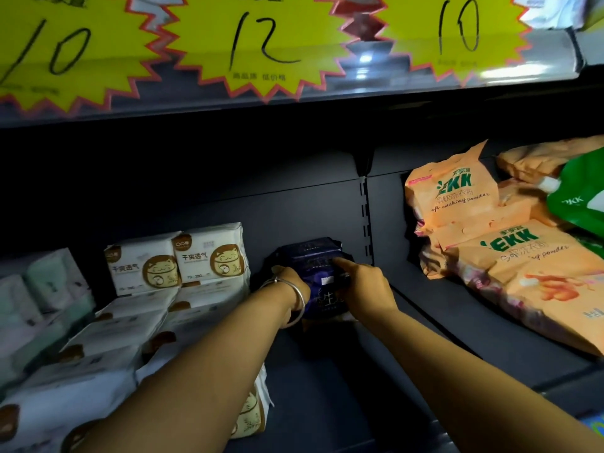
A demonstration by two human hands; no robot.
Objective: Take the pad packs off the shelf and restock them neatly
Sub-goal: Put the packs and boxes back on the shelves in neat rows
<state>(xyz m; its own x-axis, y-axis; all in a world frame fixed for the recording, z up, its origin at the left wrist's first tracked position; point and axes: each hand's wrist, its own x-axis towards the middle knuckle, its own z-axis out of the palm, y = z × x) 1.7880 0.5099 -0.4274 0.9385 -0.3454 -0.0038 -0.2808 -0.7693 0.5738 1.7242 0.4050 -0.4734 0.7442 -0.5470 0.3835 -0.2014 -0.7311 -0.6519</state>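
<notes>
- Both hands are on a dark purple pad pack (322,276), which sits deep on the dark shelf (327,380), near the back panel and just left of the slotted upright (365,217).
- Left hand (287,282) has its grip curled round the pack's left edge, silver bangle (295,300) on the wrist.
- Right hand (367,286) is on the pack's right side with the index finger stretched out flat on top; the other fingers are hidden, so can't tell how tight that grip is.
- Left of the purple one: rows of white pad packs with a cat logo (196,256), and pale green packs (49,282) further left.
- Right bay has orange washing powder bags (510,256) in a heap, plus a green pouch (581,197).
- Yellow starburst price signs (261,44) hang overhead: 10, 12, 10.
</notes>
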